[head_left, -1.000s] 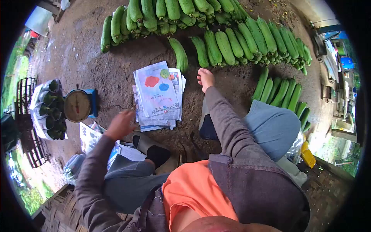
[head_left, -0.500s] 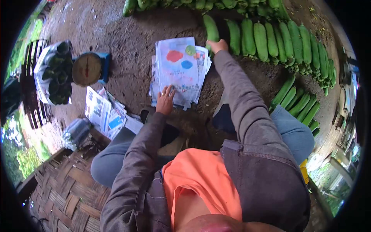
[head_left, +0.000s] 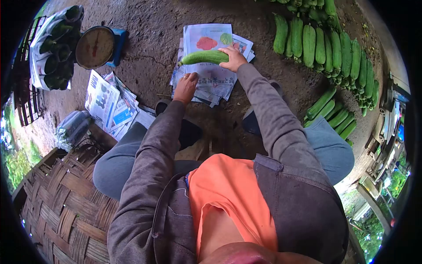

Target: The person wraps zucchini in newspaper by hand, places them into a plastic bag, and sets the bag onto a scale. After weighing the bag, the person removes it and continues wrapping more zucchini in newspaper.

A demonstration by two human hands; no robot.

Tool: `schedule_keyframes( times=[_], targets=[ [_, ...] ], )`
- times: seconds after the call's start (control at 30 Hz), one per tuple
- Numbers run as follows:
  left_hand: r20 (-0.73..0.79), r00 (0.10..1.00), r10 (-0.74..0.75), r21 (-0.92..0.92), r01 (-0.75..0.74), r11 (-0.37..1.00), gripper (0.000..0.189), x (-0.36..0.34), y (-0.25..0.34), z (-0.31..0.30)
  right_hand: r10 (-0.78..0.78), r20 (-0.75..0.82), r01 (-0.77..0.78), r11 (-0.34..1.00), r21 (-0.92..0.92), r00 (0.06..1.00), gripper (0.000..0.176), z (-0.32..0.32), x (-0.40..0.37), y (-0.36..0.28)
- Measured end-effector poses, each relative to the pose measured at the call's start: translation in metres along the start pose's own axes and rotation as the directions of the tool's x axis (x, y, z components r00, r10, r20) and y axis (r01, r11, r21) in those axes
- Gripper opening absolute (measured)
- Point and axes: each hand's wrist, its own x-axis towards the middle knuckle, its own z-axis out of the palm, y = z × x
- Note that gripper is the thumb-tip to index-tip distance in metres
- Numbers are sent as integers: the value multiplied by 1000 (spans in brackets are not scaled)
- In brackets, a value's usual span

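Note:
A long green gourd (head_left: 204,57) lies sideways over the stack of newspaper sheets (head_left: 215,86), its stem end pointing left. My right hand (head_left: 234,60) grips the gourd's right end. At the lower left edge of the stack, my left hand (head_left: 185,87) has its fingers curled against the top sheet, pinching its edge; the fingertips are partly hidden. Colored printed shapes show on that sheet above the gourd.
Rows of green gourds (head_left: 308,46) lie on the ground at right, with a smaller group (head_left: 323,103) nearer my knee. A round-dial scale (head_left: 94,47) and a bundle of wrapped gourds (head_left: 52,48) stand at left. More newspapers (head_left: 103,99) lie beside my left knee, near a woven bamboo surface (head_left: 74,198).
My right hand has brought the gourd from the row at right to over the newspapers, turning it sideways. My left hand, flat on the paper before, has curled its fingers at the edge.

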Motion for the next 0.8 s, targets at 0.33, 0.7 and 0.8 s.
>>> schedule_keyframes(
  times=[0.33,0.7,0.8],
  targets=[
    [-64,989,-131,-226,113,967,15,9,-10,0,-301,139,331,871,-363,943,29,12,-67,-38],
    [-139,990,-34,-302,-10,953,15,-1,1,-20,-80,15,81,958,-277,997,11,25,-69,-18],
    [-93,989,-118,-339,80,938,17,3,5,-30,-33,5,33,956,-291,999,13,20,-64,-25]
  ],
)
